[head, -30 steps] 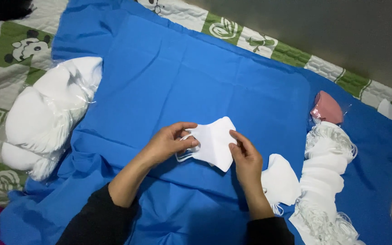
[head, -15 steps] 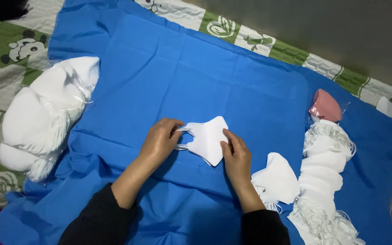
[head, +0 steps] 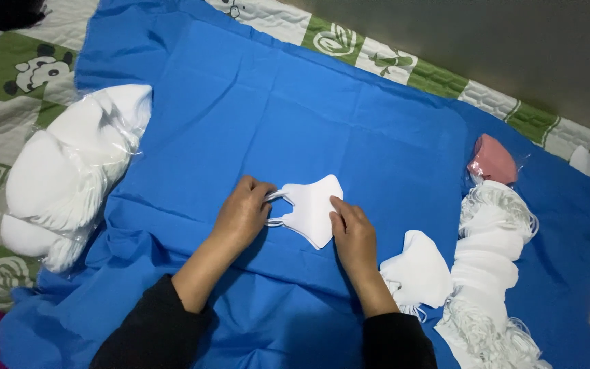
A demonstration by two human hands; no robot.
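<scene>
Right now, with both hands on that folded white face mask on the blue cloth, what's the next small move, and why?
Probably tuck the loops flat against the folded white face mask. The left hand pinches the thin white ear loops at its left edge, and they stick out past it, while the right hand presses the mask onto the blue cloth.

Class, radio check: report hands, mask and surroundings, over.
Left hand pinching ear loops. Right hand pressing white mask flat on blue cloth. Loose mask beside right wrist, not blocking.
</scene>
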